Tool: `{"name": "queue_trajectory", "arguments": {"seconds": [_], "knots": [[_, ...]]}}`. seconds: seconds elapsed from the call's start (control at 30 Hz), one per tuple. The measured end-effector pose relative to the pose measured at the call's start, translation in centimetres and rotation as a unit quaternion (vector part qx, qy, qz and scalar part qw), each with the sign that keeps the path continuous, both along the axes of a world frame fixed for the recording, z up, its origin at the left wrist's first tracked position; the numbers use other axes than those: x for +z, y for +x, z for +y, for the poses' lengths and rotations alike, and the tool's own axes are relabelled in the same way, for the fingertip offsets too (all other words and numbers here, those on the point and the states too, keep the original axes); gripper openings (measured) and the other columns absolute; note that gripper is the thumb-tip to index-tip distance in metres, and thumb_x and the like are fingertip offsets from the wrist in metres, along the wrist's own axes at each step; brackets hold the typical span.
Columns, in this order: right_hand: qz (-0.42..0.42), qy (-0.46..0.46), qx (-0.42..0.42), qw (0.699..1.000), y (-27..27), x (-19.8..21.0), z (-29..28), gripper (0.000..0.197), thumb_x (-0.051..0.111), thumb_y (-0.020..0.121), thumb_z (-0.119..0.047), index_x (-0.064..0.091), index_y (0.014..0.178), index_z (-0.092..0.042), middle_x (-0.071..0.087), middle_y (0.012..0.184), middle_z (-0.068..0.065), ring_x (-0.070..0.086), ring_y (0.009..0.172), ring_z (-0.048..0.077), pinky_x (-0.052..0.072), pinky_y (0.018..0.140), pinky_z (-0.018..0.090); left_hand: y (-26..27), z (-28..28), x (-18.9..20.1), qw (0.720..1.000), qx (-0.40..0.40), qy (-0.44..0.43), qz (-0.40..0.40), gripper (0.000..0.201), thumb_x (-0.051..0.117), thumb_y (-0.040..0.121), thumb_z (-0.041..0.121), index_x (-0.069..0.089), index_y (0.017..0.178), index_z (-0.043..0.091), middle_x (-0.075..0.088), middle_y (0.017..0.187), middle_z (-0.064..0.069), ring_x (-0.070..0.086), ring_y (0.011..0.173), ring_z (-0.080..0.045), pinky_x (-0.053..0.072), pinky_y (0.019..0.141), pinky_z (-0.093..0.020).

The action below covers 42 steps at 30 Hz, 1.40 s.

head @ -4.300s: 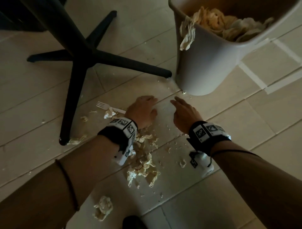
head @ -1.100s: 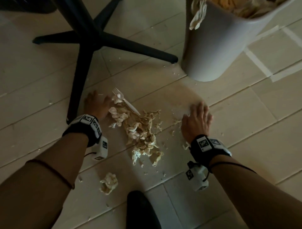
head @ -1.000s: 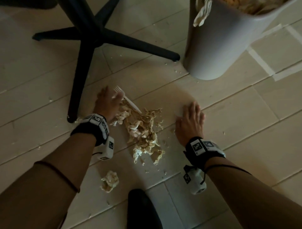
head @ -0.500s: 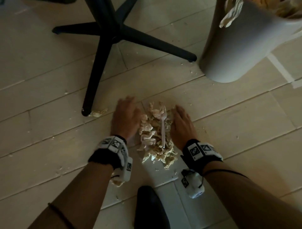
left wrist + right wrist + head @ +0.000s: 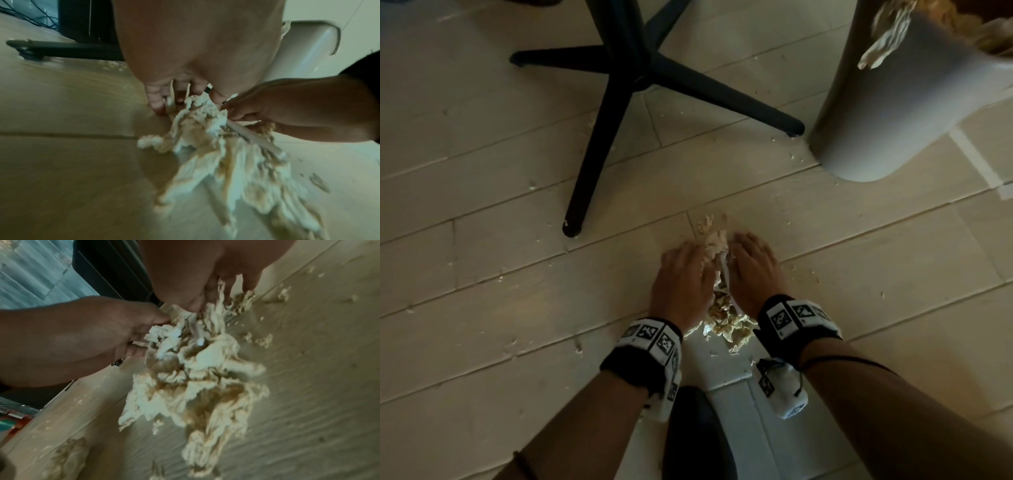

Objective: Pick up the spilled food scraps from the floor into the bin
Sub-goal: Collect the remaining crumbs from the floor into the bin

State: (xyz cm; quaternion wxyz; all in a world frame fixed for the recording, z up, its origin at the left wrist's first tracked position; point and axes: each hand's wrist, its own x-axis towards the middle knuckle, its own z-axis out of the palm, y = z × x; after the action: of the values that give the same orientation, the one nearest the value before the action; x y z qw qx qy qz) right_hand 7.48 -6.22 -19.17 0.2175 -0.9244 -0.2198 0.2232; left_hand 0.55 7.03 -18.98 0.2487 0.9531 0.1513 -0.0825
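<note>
Fingers of the left hand are curled down with the tips on the floor, pushed into the left edge of the scrap pile. The right hand does the same from the other side, its fingers bent in against the heap, so both hands are cupping the mess between them, pretty much in the middle of the head view. Whether they've got a real grip on it yet, can't tell; it looks more like squeezing it together.

There's a white plastic fork buried in the pile, handle poking out right under the right hand in the left wrist view.

The pile is pale, shredded, soggy-looking stuff sitting on the light plank floor, with little crumbs scattered around it.

The bin is at the upper right of the head view, well apart from the hands, with more scraps hanging over its rim. A black chair base spreads across the upper left. A dark shoe sits at the bottom centre.
</note>
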Motion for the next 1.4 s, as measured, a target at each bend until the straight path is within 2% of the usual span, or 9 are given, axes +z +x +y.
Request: {"name": "queue_trajectory", "arguments": {"seconds": [0.13,0.33,0.5,0.63,0.77,0.93,1.1,1.23,1.4], "knots": [[-0.026,0.011,-0.050,0.998,0.9,0.8,-0.7,0.040,0.044,0.096,-0.021,0.056,0.133,-0.015,0.055,0.137,0.006,0.045,0.128,0.029,0.039,0.105,0.045,2.0,0.6,1.5,0.995,0.081,-0.036,-0.034,0.036,0.036,0.101,0.037,0.056,0.127,0.021,0.059,0.126,-0.004,0.047,0.117,-0.025,0.044,0.085,-0.036],[0.077,-0.012,-0.083,0.994,1.0,1.7,-1.0,0.051,0.051,0.094,-0.046,0.049,0.138,-0.021,0.051,0.133,0.006,0.049,0.123,0.031,0.043,0.101,0.043,6.2,2.1,2.0,0.993,-0.018,-0.059,0.103,0.068,0.058,0.087,0.038,0.031,0.148,0.039,0.025,0.154,0.007,0.027,0.140,-0.025,0.038,0.109,-0.047],[0.104,0.010,-0.096,0.990,0.4,1.2,-0.8,0.049,0.055,0.094,-0.039,0.045,0.139,-0.023,0.053,0.133,0.006,0.054,0.120,0.031,0.044,0.096,0.039,6.8,1.3,1.8,0.988,-0.062,-0.050,0.129,0.049,0.065,0.084,0.031,0.054,0.132,0.033,0.041,0.138,0.004,0.044,0.126,-0.025,0.044,0.102,-0.045],[0.125,0.038,-0.121,0.984,0.8,1.0,-1.2,0.039,0.057,0.093,-0.032,0.053,0.130,-0.021,0.058,0.126,0.008,0.058,0.112,0.030,0.044,0.088,0.033,5.3,1.6,1.6,0.988,-0.049,-0.094,0.109,0.057,0.060,0.078,0.013,0.056,0.127,0.041,0.047,0.130,0.006,0.052,0.118,-0.022,0.049,0.097,-0.044],[0.144,0.050,-0.118,0.981,1.8,1.3,-1.5,0.033,0.068,0.084,-0.030,0.063,0.117,-0.026,0.062,0.113,0.003,0.061,0.101,0.024,0.044,0.081,0.028,4.3,1.7,2.3,0.986,-0.048,-0.131,0.096,0.053,0.058,0.080,0.009,0.061,0.123,0.039,0.057,0.129,0.004,0.057,0.114,-0.018,0.052,0.095,-0.043],[0.065,0.043,-0.171,0.982,4.4,2.2,-2.6,0.033,0.059,0.088,-0.029,0.064,0.121,-0.025,0.055,0.122,0.004,0.050,0.119,0.029,0.041,0.098,0.034,7.4,2.1,3.0,0.995,-0.076,-0.006,0.056,0.054,0.056,0.088,0.012,0.049,0.137,0.033,0.044,0.142,0.004,0.043,0.127,-0.026,0.046,0.099,-0.046],[0.009,-0.084,-0.040,0.996,4.9,1.7,-2.7,0.054,0.048,0.093,-0.030,0.036,0.146,-0.028,0.028,0.156,-0.001,0.022,0.143,0.028,0.028,0.113,0.052,9.1,1.2,2.3,0.978,-0.155,0.087,0.109,0.055,0.062,0.090,0.021,0.045,0.141,0.032,0.040,0.140,0.006,0.040,0.128,-0.024,0.051,0.091,-0.045],[0.001,-0.103,0.033,0.994,2.9,1.7,-2.2,0.053,0.048,0.092,-0.024,0.040,0.144,-0.030,0.030,0.156,-0.003,0.020,0.144,0.027,0.025,0.114,0.052,6.6,1.1,2.0,0.979,-0.176,0.032,0.102,0.050,0.062,0.085,0.007,0.057,0.131,0.025,0.052,0.130,0.005,0.043,0.124,-0.021,0.047,0.094,-0.039],[0.020,-0.066,0.024,0.997,1.6,1.8,-1.8,0.044,0.042,0.094,-0.021,0.051,0.136,-0.030,0.044,0.142,0.000,0.035,0.131,0.029,0.037,0.104,0.050,1.3,6.0,1.8,0.999,0.014,-0.004,0.037,0.050,0.054,0.079,0.018,0.064,0.127,0.020,0.062,0.125,-0.011,0.056,0.117,-0.035,0.047,0.100,-0.044]]}}
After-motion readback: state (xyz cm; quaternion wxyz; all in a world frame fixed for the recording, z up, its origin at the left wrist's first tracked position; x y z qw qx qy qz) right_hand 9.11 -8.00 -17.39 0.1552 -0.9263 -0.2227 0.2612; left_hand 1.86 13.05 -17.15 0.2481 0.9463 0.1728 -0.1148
